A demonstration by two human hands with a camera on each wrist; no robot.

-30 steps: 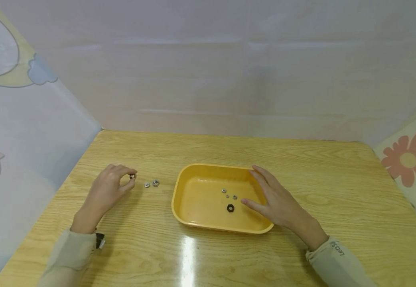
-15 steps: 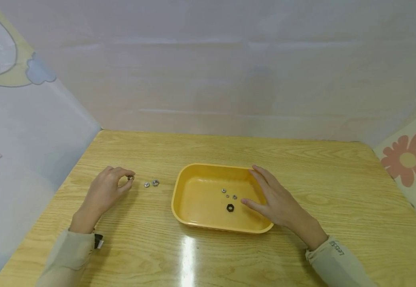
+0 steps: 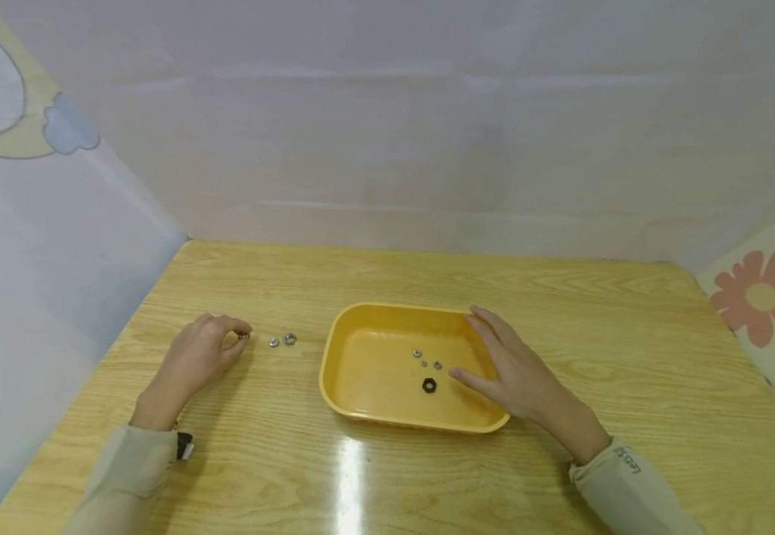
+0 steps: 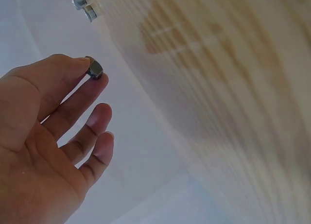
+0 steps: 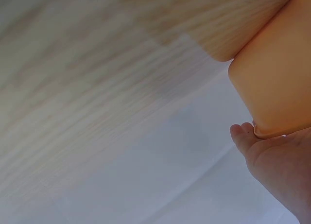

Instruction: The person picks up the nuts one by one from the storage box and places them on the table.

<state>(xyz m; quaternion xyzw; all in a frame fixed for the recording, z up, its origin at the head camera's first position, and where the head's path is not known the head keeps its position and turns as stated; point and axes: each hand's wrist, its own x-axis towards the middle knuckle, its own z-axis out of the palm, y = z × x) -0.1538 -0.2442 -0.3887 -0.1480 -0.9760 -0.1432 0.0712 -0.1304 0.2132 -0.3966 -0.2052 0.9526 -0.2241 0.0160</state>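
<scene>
Here, left of the smooth, round-cornered yellow tray (image 3: pixel 367 375), the left hand (image 3: pixel 193 357) has its grip pinching a dark, glossy faceted nut (image 4: pixel 95 69), with two shiny metal nuts (image 3: pixel 290 339) lying on the wood-grained surface (image 3: pixel 260 453) between hand and tray. At the tray's right end the right hand (image 3: pixel 521 377) has its grip spread, fingers at the rim, masking part of the interior. Inside the tray: one black hexagonal nut (image 3: pixel 425 390), three smaller silvery nuts (image 3: pixel 417 353); behind it, a creased pale sheet (image 3: pixel 320 148).
</scene>
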